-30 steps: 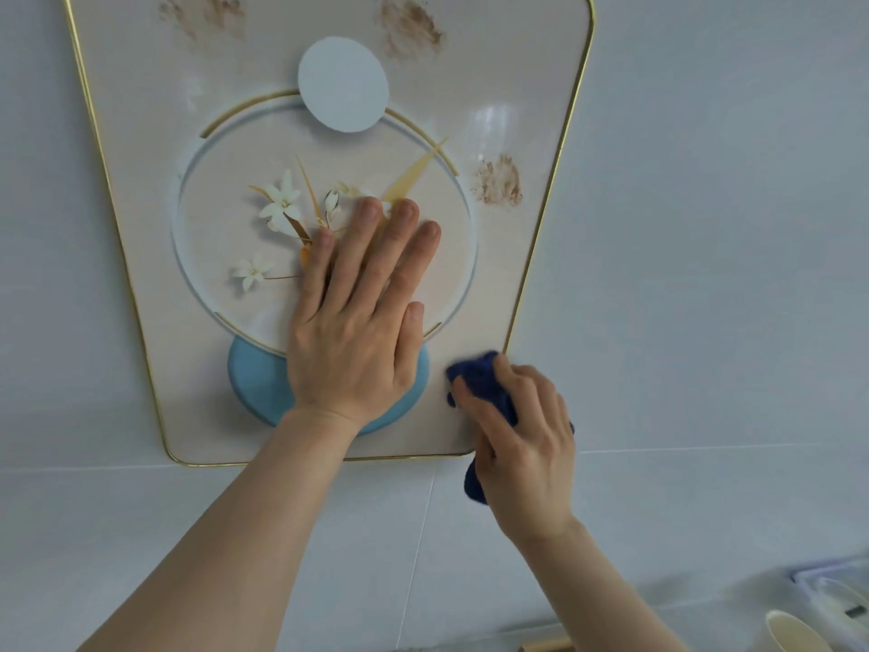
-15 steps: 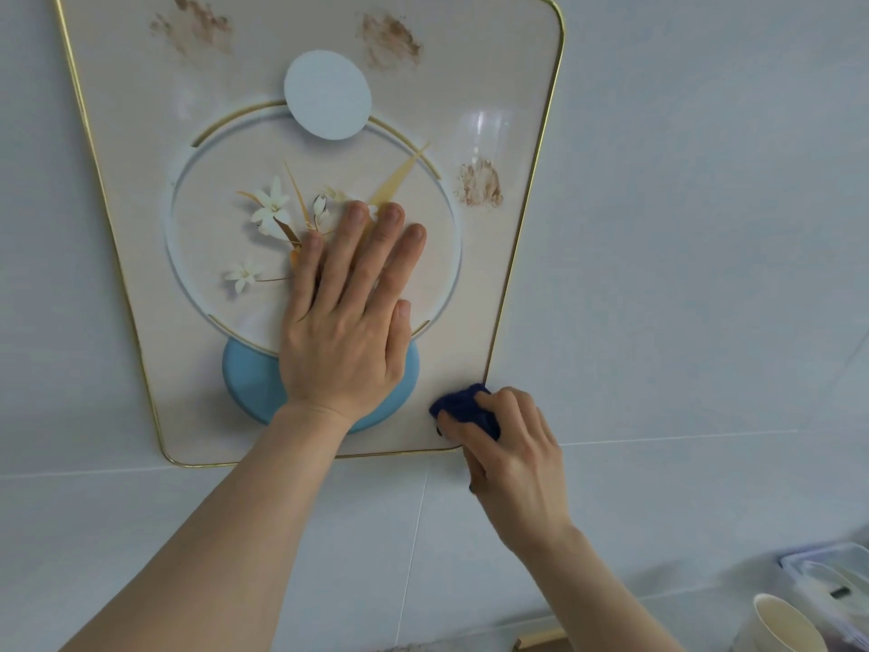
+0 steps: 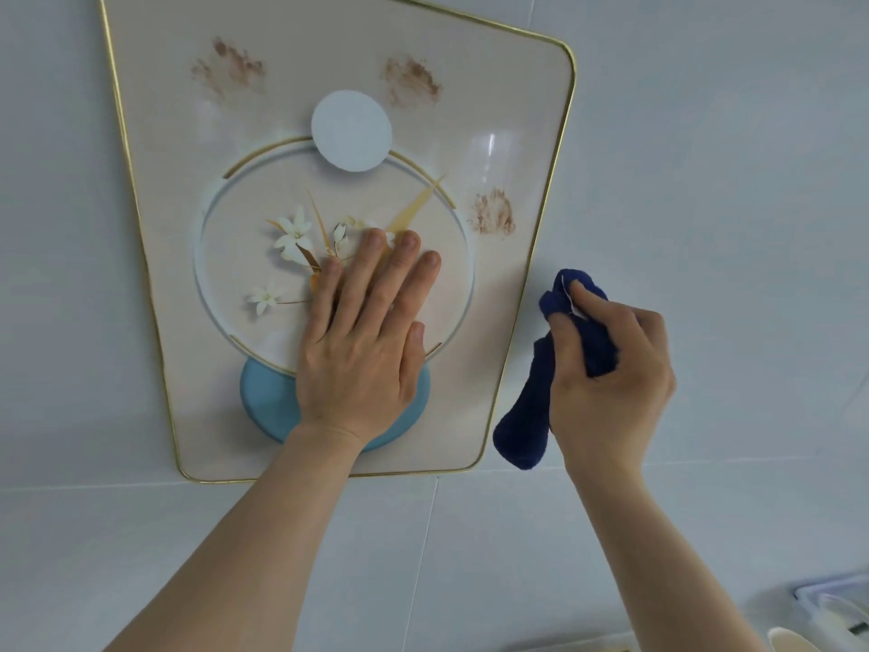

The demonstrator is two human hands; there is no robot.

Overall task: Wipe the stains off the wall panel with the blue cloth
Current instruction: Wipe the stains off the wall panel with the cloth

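A cream wall panel with a thin gold rim hangs on the pale tiled wall. It carries a printed ring, white flowers and a blue base. Three brown stains show on it: one at the upper left, one at the upper middle, one at the right. My left hand lies flat on the panel's lower middle, fingers spread. My right hand is off the panel to its right, holding the bunched dark blue cloth, which hangs down below the fist.
Pale wall tiles surround the panel, with a grout line just under its lower edge. At the bottom right corner are a clear plastic container and the rim of a white cup.
My right hand has lifted the cloth off the panel's lower right corner and moved right, away from the panel. The view has shifted down, so all three stains show fully. My left hand stays pressed.
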